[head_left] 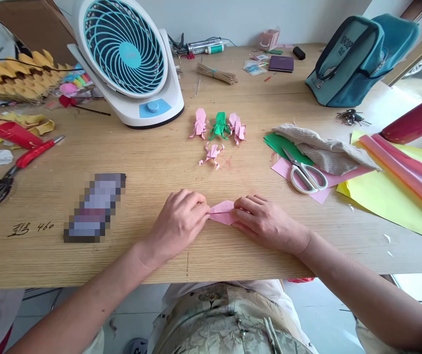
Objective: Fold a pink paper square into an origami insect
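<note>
A folded piece of pink origami paper (222,212) lies on the table in front of me, pointed at its left end and creased along the middle. My left hand (181,221) pinches its left tip. On the other end, the closed fingers of my right hand (266,220) cover the paper's right part. Just beyond stand finished-looking origami figures: a pink one (199,124), a green one (220,126), another pink one (237,128), and a smaller pink one with thin limbs (212,155) nearer to me.
White-handled scissors (309,178) rest on pink and green paper at right, beside a grey cloth (325,147) and yellow sheets (388,196). A phone (96,209) lies left, with red-and-black pliers-like cutters (15,169) farther out. A fan (130,59) and a teal bag (358,61) stand behind.
</note>
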Demonstrator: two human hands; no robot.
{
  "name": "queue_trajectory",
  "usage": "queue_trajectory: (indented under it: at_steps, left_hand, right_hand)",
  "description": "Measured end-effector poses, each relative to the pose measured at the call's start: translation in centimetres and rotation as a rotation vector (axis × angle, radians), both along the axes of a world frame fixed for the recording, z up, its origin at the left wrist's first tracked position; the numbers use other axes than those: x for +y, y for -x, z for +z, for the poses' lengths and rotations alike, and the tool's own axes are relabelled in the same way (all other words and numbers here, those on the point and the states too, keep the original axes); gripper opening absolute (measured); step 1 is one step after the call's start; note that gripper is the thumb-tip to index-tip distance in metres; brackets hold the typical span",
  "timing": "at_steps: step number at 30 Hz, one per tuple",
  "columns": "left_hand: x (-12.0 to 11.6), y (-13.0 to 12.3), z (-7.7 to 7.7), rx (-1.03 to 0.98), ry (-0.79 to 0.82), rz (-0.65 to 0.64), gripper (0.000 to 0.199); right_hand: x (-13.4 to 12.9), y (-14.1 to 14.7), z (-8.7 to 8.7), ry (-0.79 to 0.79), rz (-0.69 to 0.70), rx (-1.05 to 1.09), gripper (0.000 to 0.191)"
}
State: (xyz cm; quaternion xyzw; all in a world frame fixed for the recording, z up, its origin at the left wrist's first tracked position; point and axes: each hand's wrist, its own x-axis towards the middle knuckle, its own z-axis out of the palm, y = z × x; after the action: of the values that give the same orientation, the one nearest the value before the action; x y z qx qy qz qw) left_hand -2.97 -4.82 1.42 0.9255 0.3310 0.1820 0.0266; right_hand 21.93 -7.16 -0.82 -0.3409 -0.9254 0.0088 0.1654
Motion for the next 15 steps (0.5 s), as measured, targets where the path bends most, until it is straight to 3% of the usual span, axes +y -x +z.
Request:
queue_trajectory:
  at_steps: [4,10,15]
  left_hand:
    - [-0.5,-1.7,-0.2,0.087,-0.100,-0.240,0.012]
    - [0.0,-2.5,-2.1,0.051,-0.125,-0.226,0.015]
    - [-0.3,-2.5,-2.2,0.007,-0.166,-0.206,0.017]
  right_hand:
    - [-0.1,0.1,-0.3,-0.085,0.011,-0.042,0.024]
    - [-0.1,0.2,-0.1,-0.045,-0.014,0.045,0.022]
    - [-0.2,0.0,-0.3,0.026,-0.057,0.118,0.023]
